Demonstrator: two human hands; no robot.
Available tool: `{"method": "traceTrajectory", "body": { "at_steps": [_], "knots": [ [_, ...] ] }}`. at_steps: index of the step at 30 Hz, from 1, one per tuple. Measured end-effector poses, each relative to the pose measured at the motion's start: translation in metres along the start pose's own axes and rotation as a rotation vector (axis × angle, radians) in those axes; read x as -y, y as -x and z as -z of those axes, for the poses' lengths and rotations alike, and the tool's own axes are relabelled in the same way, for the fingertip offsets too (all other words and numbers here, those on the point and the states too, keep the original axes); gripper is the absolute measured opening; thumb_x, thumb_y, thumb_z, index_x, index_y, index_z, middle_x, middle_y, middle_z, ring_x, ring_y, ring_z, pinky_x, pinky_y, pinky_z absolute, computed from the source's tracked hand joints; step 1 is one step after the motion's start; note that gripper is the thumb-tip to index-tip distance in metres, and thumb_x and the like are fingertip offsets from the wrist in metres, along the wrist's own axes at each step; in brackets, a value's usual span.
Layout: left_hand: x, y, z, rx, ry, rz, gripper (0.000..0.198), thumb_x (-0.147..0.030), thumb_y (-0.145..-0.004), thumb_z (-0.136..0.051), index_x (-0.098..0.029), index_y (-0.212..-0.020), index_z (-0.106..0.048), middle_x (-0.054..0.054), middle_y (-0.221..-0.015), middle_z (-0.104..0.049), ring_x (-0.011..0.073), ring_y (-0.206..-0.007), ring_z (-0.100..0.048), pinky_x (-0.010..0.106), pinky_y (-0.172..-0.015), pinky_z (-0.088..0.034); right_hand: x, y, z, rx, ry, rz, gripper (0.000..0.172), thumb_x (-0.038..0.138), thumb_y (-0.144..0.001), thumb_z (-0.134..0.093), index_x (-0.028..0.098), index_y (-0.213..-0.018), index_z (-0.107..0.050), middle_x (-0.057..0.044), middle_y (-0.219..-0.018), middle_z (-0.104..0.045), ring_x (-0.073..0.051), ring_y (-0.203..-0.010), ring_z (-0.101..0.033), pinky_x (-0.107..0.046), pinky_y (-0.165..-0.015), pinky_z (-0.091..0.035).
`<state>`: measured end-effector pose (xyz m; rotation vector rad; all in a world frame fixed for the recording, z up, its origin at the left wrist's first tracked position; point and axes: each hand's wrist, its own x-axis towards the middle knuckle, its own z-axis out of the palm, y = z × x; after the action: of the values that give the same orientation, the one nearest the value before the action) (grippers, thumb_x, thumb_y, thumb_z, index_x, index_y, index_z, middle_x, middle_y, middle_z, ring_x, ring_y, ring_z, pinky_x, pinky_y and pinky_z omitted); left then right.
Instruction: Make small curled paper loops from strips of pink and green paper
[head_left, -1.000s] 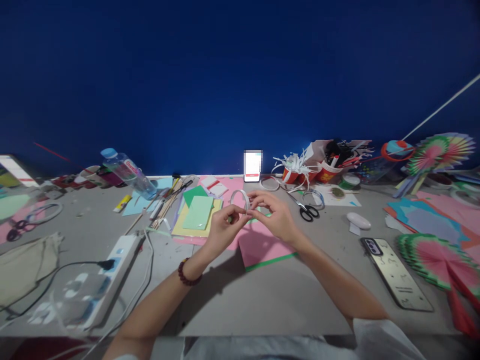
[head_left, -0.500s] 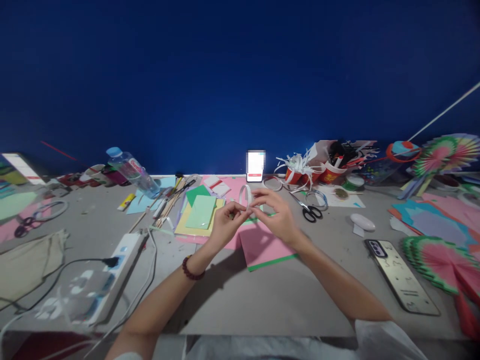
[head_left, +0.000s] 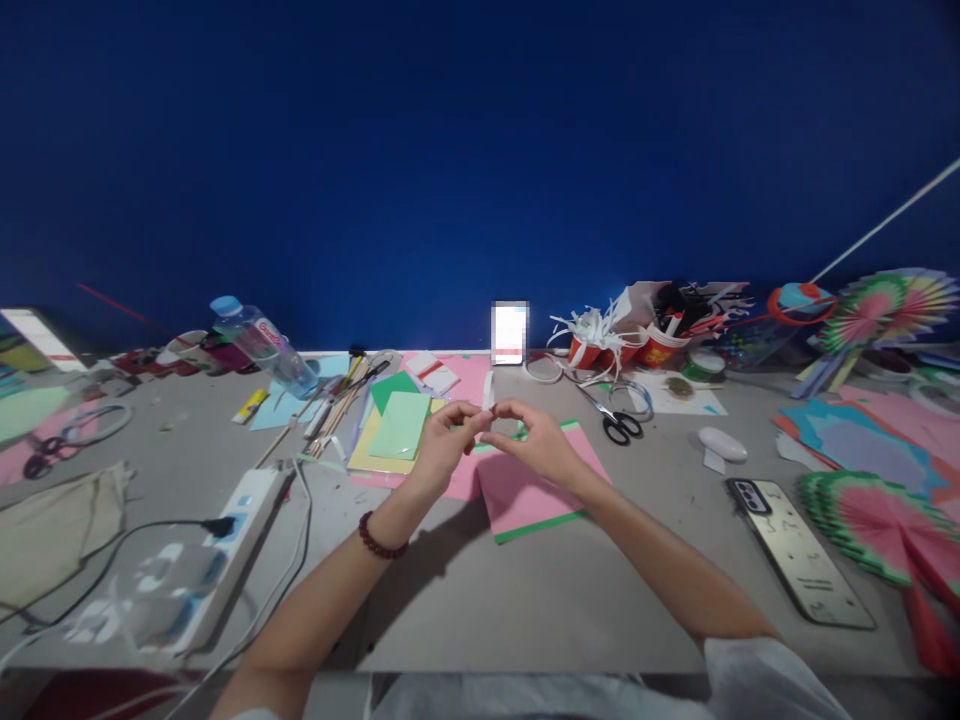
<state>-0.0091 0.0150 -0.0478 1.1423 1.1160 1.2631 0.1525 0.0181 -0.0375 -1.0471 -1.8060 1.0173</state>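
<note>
A thin white tape roll (head_left: 488,388) stands nearly edge-on between my fingertips, above the table's middle. My left hand (head_left: 450,440) pinches its lower edge, thumb against curled fingers. From the other side my right hand (head_left: 536,445) closes thumb and forefinger at the same spot; the exact contact is partly hidden. Under my right hand lies a pink paper sheet (head_left: 525,500) with green strips along its edges. Left of my left hand is a stack with a light green paper (head_left: 401,425) on top.
Black-handled scissors (head_left: 622,427) lie to the right, near a phone (head_left: 799,555) and folded paper fans (head_left: 885,530). Paper cups (head_left: 664,345) hold pens and strips at the back. On the left are a tilted water bottle (head_left: 262,340), wooden sticks (head_left: 341,410) and a power strip (head_left: 232,550).
The tape roll has turned from an open ring to nearly edge-on. My right hand has come lower, and its fingers have drawn in towards the left fingertips.
</note>
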Motion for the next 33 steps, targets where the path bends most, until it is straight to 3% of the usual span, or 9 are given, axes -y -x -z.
{"method": "traceTrajectory", "body": {
  "at_steps": [4,8,12,22,27,33],
  "knots": [
    [-0.003,-0.001,0.001,0.011,-0.079,-0.076,0.035,-0.046,-0.063,-0.079,-0.015,-0.070,-0.063,-0.005,-0.053,-0.049,0.0065,-0.044,-0.040,0.021,-0.044,-0.032,-0.002,0.000,-0.004,-0.015,-0.047,0.021,0.008,0.025,-0.081,-0.058,0.020,-0.086,-0.061,-0.003,-0.088,-0.068,-0.019,-0.088,-0.064,-0.030,-0.075,-0.051],
    [-0.009,0.002,0.004,-0.105,-0.200,-0.268,0.031,-0.037,-0.070,-0.077,-0.017,-0.092,-0.066,-0.009,-0.050,-0.038,0.0071,-0.048,-0.036,0.020,-0.050,-0.032,0.003,0.000,-0.002,-0.049,0.001,0.076,0.007,0.026,-0.082,-0.057,0.020,-0.085,-0.059,-0.003,-0.084,-0.066,-0.017,-0.082,-0.063,-0.028,-0.073,-0.049],
    [-0.012,0.003,0.006,-0.139,-0.250,-0.308,0.034,-0.035,-0.077,-0.072,-0.018,-0.106,-0.067,-0.008,-0.055,-0.040,0.0076,-0.051,-0.035,0.021,-0.052,-0.031,0.005,0.002,-0.001,-0.069,0.096,0.159,0.003,0.023,-0.083,-0.056,0.020,-0.082,-0.057,-0.001,-0.079,-0.063,-0.016,-0.075,-0.059,-0.027,-0.072,-0.046],
    [-0.011,0.005,0.005,-0.193,-0.341,-0.365,0.019,-0.036,-0.078,-0.070,-0.017,-0.079,-0.072,-0.004,-0.054,-0.045,0.0080,-0.050,-0.037,0.022,-0.049,-0.031,-0.002,0.003,-0.004,-0.113,0.255,0.116,0.006,0.023,-0.082,-0.054,0.022,-0.087,-0.058,-0.002,-0.082,-0.066,-0.018,-0.074,-0.062,-0.029,-0.067,-0.045],
    [-0.014,0.011,0.001,-0.149,-0.373,-0.391,0.019,-0.035,-0.080,-0.067,-0.017,-0.078,-0.069,-0.004,-0.052,-0.047,0.0083,-0.049,-0.039,0.022,-0.049,-0.032,-0.006,0.001,-0.002,-0.138,0.155,0.081,0.039,0.021,-0.083,-0.052,0.023,-0.122,-0.053,0.001,-0.073,-0.067,-0.016,-0.065,-0.063,-0.028,-0.063,-0.049],
    [-0.021,0.015,0.003,-0.084,-0.413,-0.444,0.017,-0.033,-0.080,-0.066,-0.016,-0.077,-0.070,-0.002,-0.055,-0.053,0.0080,-0.049,-0.040,0.022,-0.048,-0.032,-0.014,-0.006,-0.001,-0.100,-0.182,-0.047,0.018,0.029,-0.082,-0.057,0.021,-0.099,-0.059,0.001,-0.072,-0.064,-0.016,-0.064,-0.066,-0.030,-0.063,-0.055]
  ]
}}
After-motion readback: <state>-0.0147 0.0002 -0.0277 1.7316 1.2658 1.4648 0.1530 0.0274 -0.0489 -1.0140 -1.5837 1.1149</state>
